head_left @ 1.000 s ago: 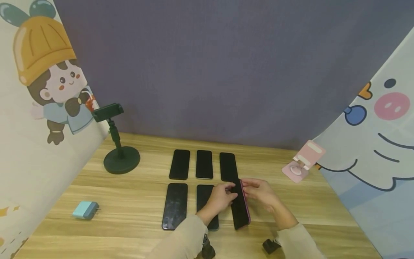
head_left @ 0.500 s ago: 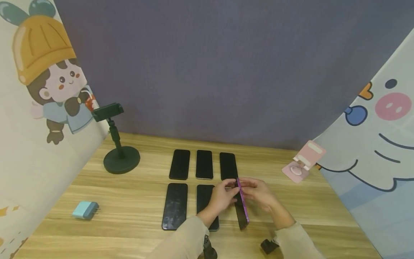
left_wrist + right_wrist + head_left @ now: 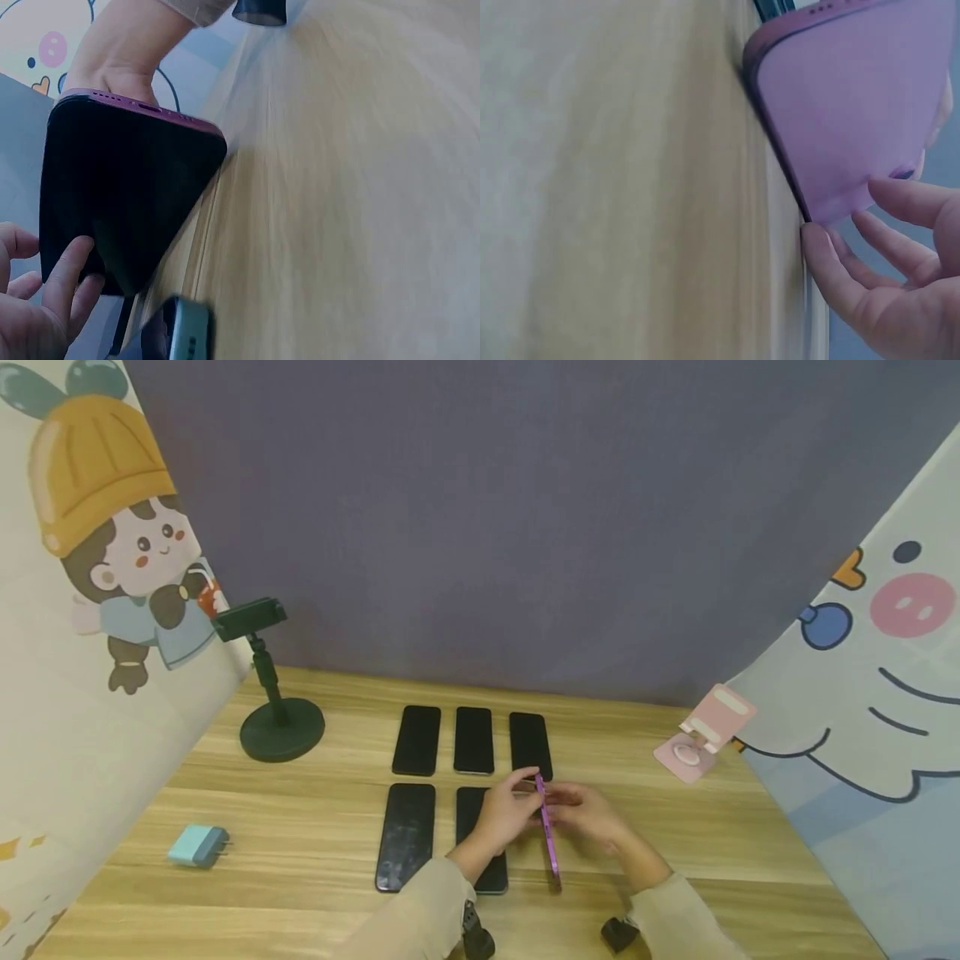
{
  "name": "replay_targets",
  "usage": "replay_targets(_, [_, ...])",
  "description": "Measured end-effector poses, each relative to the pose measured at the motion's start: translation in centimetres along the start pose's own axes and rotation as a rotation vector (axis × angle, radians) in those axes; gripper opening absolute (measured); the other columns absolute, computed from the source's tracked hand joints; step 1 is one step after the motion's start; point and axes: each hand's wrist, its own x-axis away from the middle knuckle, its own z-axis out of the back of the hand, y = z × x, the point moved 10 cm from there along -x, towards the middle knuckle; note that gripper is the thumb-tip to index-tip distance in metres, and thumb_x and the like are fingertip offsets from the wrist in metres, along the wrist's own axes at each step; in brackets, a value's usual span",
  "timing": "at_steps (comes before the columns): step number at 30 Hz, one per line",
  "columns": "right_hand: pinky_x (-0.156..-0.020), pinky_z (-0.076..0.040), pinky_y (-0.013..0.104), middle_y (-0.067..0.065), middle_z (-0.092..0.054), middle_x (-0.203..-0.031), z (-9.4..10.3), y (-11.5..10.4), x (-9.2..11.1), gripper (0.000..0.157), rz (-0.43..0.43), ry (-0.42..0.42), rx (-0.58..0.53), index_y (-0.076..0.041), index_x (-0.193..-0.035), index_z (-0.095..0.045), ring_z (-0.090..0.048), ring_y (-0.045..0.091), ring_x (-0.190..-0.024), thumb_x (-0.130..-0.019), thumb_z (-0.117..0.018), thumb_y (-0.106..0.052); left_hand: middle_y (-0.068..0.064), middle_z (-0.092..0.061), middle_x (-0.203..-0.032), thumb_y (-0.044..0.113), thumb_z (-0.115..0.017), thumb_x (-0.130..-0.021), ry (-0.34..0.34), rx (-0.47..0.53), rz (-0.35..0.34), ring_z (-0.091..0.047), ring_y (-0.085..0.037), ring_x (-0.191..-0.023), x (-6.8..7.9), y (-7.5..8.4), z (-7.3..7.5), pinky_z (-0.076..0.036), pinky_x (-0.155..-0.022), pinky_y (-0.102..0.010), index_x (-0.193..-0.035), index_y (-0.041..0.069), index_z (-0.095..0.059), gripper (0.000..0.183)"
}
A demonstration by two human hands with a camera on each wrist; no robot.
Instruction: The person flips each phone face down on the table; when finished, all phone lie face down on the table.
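A smartphone with a purple frame (image 3: 548, 837) stands tilted up on its long side between both hands, nearly edge-on in the head view. My left hand (image 3: 501, 814) holds its far end from the left; in the left wrist view those fingers (image 3: 67, 277) lie against the black screen (image 3: 124, 180). From the right, my right hand (image 3: 588, 814) holds the same end. The right wrist view has its fingers (image 3: 904, 199) on the pale purple back (image 3: 847, 112), with one digit at the lower edge near the tabletop. My left forearm partly covers a dark phone (image 3: 492, 878).
More phones lie face up: one front left (image 3: 406, 839) and three behind, at left (image 3: 417, 741), middle (image 3: 473, 741) and right (image 3: 530, 745). A black phone stand (image 3: 279, 727), a blue charger plug (image 3: 198, 846) and a pink folding stand (image 3: 701, 735) sit farther out on the wooden table.
The purple phone has turned from screen up to nearly edge-on, its purple side now facing up, and shifted slightly left. Both hands moved a little left with it.
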Motion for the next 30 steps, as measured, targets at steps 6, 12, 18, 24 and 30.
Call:
replay_targets(6, [-0.088, -0.052, 0.042, 0.033, -0.055, -0.120, 0.1, 0.6, -0.2, 0.048, -0.013, -0.003, -0.009, 0.020, -0.132, -0.042, -0.058, 0.038, -0.107, -0.092, -0.060, 0.003, -0.007, -0.066, -0.095, 0.003, -0.067, -0.084, -0.017, -0.094, -0.003, -0.068, -0.018, -0.081, -0.1, 0.4, 0.6, -0.056, -0.063, -0.028, -0.123, -0.004, -0.063, 0.040])
replay_targets(12, [-0.083, -0.054, 0.040, 0.026, -0.056, -0.114, 0.4, 1.0, -0.1, 0.046, -0.062, 0.059, 0.027, 0.020, -0.128, -0.046, -0.059, 0.029, -0.099, -0.087, -0.062, 0.005, -0.005, -0.064, -0.086, -0.002, -0.071, -0.079, -0.039, -0.226, 0.000, -0.062, -0.010, -0.067, -0.3, 0.4, 1.0, -0.053, -0.054, -0.023, -0.118, -0.006, -0.064, 0.040])
replay_targets(18, [-0.081, -0.054, 0.040, 0.025, -0.057, -0.108, 0.8, 1.1, 0.0, 0.046, -0.122, 0.134, 0.089, 0.020, -0.125, -0.048, -0.059, 0.029, -0.094, -0.082, -0.063, 0.011, -0.005, -0.061, -0.081, -0.003, -0.075, -0.073, -0.051, -0.429, -0.004, -0.058, -0.013, -0.067, -0.7, 0.0, 0.7, -0.051, -0.057, -0.025, -0.110, -0.005, -0.065, 0.039])
replay_targets(24, [-0.077, -0.055, 0.037, 0.024, -0.056, -0.103, 1.2, 1.2, -0.1, 0.044, -0.161, 0.197, 0.148, 0.017, -0.119, -0.053, -0.057, 0.029, -0.092, -0.078, -0.066, 0.015, -0.014, -0.064, -0.093, 0.000, -0.079, -0.073, -0.073, -0.593, 0.027, -0.061, -0.023, -0.081, -0.8, -0.1, 0.2, -0.054, -0.072, -0.036, -0.107, -0.005, -0.064, 0.038])
replay_targets(30, [-0.073, -0.055, 0.037, 0.022, -0.056, -0.099, 1.6, 1.3, -0.4, 0.041, -0.175, 0.246, 0.206, 0.015, -0.113, -0.057, -0.057, 0.030, -0.088, -0.074, -0.069, 0.016, -0.020, -0.062, -0.100, 0.002, -0.079, -0.074, -0.081, -0.673, 0.063, -0.063, -0.029, -0.090, -0.8, -0.2, -0.1, -0.054, -0.078, -0.042, -0.113, -0.006, -0.063, 0.043])
